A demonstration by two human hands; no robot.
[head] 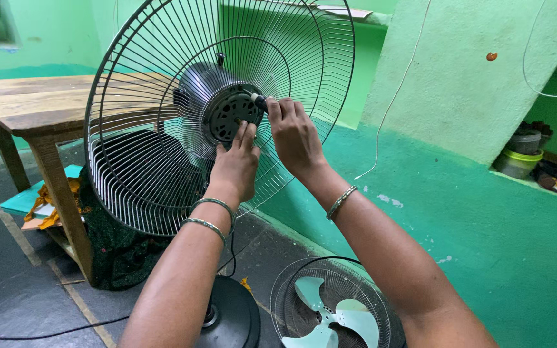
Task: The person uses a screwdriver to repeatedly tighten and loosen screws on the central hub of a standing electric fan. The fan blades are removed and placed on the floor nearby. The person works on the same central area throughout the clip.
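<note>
Hands are working at the middle of a wire fan guard [162, 96] that is standing upright on a black round base [230, 319] on the dark grey floor [8, 283]. The left hand [234, 164] is resting with its fingers pressed together against the motor housing [217, 106] at the guard's centre, while the right hand [294, 132] is pinching a small dark knob [259, 100] at the motor's 2 o'clock edge. Bangles are sitting on both wrists. At 5 o'clock from the base, a second guard with pale green blades [333, 316] is lying flat on the floor. At 9 o'clock from the motor, a wooden counter [27, 100] is standing behind the guard, with a dark cloth [114, 248] and some yellow and teal items bunching under it. Green painted walls [472, 77] are closing the room in, and a thin white wire [398, 90] is hanging down at 3 o'clock.
</note>
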